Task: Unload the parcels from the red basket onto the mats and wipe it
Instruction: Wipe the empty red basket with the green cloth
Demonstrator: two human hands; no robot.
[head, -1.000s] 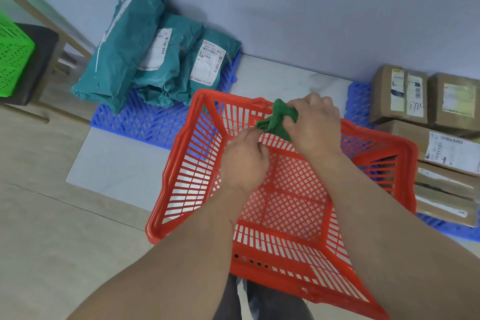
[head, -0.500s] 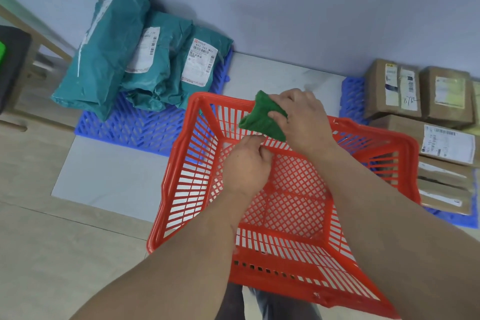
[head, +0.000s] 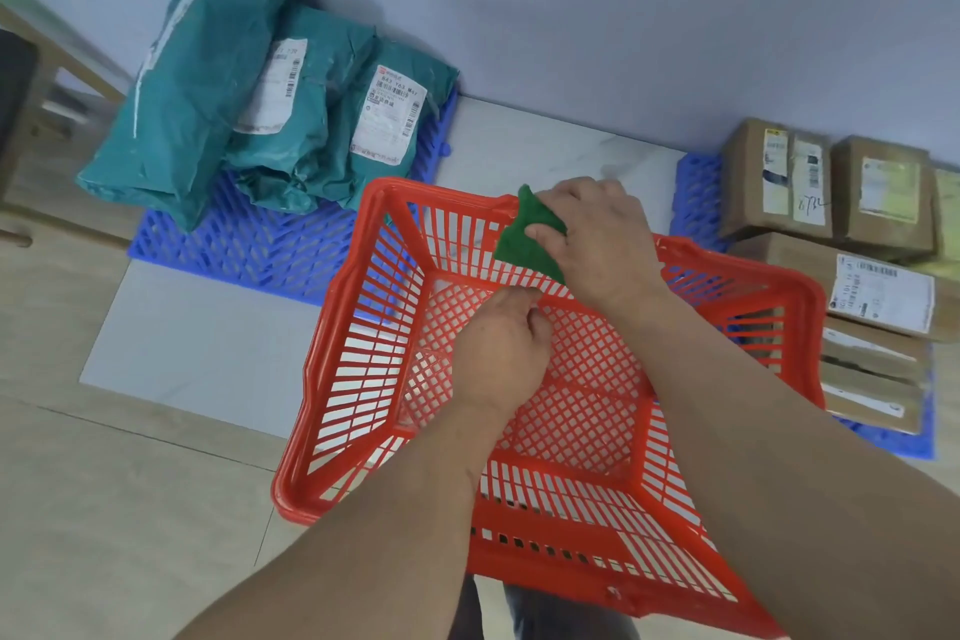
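One red basket (head: 363,379) on the floor, holding no parcels, with two hands and one green cloth (head: 524,244) at its far wall.

The right hand (head: 597,244) grips the cloth against the rim at 12 o'clock; the left hand (head: 498,353) sits inside the basket, fingers curled and pinching the cloth's lower edge. Three teal mailer bags (head: 208,83) lie on one blue mat (head: 260,250) at 10 o'clock. Several cardboard boxes (head: 831,192), at least four, sit on a second blue mat (head: 696,192) at 2 o'clock.

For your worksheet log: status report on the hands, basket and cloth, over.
Right hand grips green cloth at red basket far rim. Left hand pinches cloth's lower edge. Basket empty; nothing obstructing.
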